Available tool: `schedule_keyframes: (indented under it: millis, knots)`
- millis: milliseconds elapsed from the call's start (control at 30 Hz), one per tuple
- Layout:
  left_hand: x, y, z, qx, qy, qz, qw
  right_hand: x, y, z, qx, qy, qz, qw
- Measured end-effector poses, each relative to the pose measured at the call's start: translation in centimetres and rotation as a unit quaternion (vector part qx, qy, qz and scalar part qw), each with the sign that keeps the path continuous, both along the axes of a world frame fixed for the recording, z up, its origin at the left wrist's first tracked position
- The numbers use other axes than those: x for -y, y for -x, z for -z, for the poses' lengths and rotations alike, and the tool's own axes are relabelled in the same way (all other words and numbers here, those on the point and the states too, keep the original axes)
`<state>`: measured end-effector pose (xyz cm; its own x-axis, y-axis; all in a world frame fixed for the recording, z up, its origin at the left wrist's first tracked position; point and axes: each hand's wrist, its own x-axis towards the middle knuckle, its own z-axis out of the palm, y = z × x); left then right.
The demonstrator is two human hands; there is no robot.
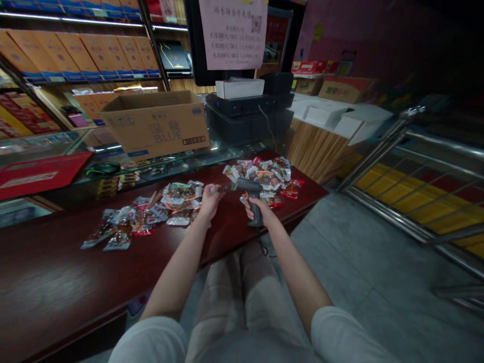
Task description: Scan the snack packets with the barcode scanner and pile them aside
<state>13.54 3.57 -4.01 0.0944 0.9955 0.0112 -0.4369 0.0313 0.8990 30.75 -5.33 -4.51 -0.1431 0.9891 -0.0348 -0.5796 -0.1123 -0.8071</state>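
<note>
My right hand [260, 210] is wrapped round the grip of a dark barcode scanner [250, 187], whose head points left. A cable hangs from the scanner's base below the table edge. My left hand [210, 200] is closed on a small snack packet [225, 187], held in front of the scanner head; much of the packet is blurred. Beside my left hand lies a pile of clear and red snack packets [179, 195], spreading left along the table. Behind the scanner is a second pile of similar packets [270, 174].
A dark red wooden table [56, 267] runs across the front. On the glass counter [181, 162] behind it stand an open cardboard box [155, 123] and a black cash drawer [249, 121] under a monitor with a pink notice [234, 38]. At right is a metal railing [378, 194].
</note>
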Motion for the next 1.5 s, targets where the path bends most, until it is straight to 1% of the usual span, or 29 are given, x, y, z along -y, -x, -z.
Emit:
schedule_keyframes:
  millis: [167,400,600,800,867,933,1000,1033,1067,1100,1133,1200,1300,1367,1400,1433,1467,1500]
  knots:
    - [0.3,0.1,0.0,0.030,0.034,0.034,0.998,0.4,-0.1,0.1,0.012,-0.010,-0.005,1.000]
    - [0.3,0.0,0.2,0.058,0.059,0.017,0.996,0.4,-0.3,0.4,0.010,0.004,-0.016,1.000]
    - [0.5,-0.1,0.4,0.039,0.019,0.024,0.999,0.3,-0.4,0.2,0.008,0.027,-0.021,0.999]
    - [0.6,-0.1,0.5,0.029,-0.018,0.033,0.999,0.5,-0.2,0.0,0.009,0.025,-0.012,1.000]
    - [0.5,-0.1,0.5,0.014,-0.018,0.025,0.999,0.5,-0.2,0.0,0.007,0.029,-0.008,1.000]
    - [0.4,0.0,0.4,-0.024,-0.020,0.014,0.999,0.6,-0.2,0.0,0.006,0.030,-0.005,1.000]
    - [0.3,0.6,-0.1,-0.103,-0.040,0.000,0.994,0.6,-0.2,0.0,0.002,0.026,-0.006,1.000]
    - [0.3,1.1,-0.4,-0.162,-0.057,-0.011,0.985,0.6,-0.2,0.0,0.000,0.024,-0.005,1.000]
    - [0.3,1.7,-0.9,-0.230,-0.074,-0.023,0.970,0.7,-0.2,0.0,-0.003,0.021,-0.004,1.000]
    - [0.4,2.6,-1.4,-0.304,-0.087,-0.038,0.948,0.7,-0.2,0.0,-0.005,0.018,-0.002,1.000]
    - [0.5,3.5,-2.0,-0.378,-0.092,-0.050,0.920,0.8,-0.2,0.0,-0.008,0.015,0.000,1.000]
    - [1.0,5.7,-3.1,-0.490,-0.089,-0.071,0.864,0.8,-0.1,0.0,-0.010,0.012,0.004,1.000]
    - [2.3,8.9,-4.5,-0.640,-0.099,-0.117,0.753,0.9,-0.1,0.0,-0.011,0.006,0.006,1.000]
    - [3.4,10.2,-4.9,-0.707,-0.122,-0.171,0.676,1.0,-0.1,0.0,-0.010,0.001,0.005,1.000]
    - [3.8,10.5,-5.0,-0.726,-0.130,-0.204,0.643,1.0,-0.1,0.0,-0.011,-0.001,0.004,1.000]
    - [4.3,10.6,-5.0,-0.737,-0.138,-0.238,0.617,1.0,-0.1,0.1,-0.011,-0.003,0.003,1.000]
    - [4.6,10.5,-4.9,-0.743,-0.149,-0.263,0.597,1.0,-0.1,0.1,-0.012,-0.004,0.002,1.000]
    - [4.8,10.1,-4.7,-0.746,-0.167,-0.273,0.584,1.0,-0.1,0.1,-0.013,-0.005,0.000,1.000]
